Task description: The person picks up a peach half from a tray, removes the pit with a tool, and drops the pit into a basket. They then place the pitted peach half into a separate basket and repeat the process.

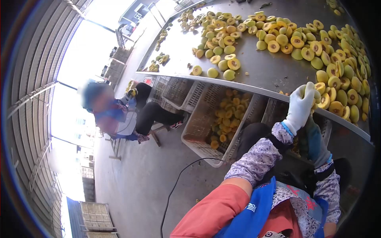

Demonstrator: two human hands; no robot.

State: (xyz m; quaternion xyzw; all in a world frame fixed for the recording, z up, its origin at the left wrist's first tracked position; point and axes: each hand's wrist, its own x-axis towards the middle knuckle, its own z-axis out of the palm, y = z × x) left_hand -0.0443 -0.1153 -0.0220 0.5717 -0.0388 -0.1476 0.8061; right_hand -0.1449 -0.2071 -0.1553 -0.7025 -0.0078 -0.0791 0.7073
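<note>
Fruit (pixel 312 95), yellow-green, is resting in the left hand (pixel 299 107), right by the near edge of the table (pixel 270 69). The left hand, in a white glove, is curling its fingers and thumb round it, perhaps pinching more than one piece, as the glove is covering part of it. The right hand (pixel 316 144), in a grey-blue glove, is reaching up just below the left; its fingers are partly hidden, so whether they are gripping anything cannot be told.

Halves (pixel 353 96) are lying heaped on the table beside the hands, many showing brown hollows, and more are spreading across it in loose clusters. Beneath the table edge, a crate (pixel 198 127) is holding more cut pieces (pixel 232 113). Empty-looking crates (pixel 174 93) are standing beyond it. A black cable (pixel 202 158) is trailing over the floor (pixel 137 186). Across from the crates, a co-worker (pixel 152 113) is sitting with both hands near the lap.
</note>
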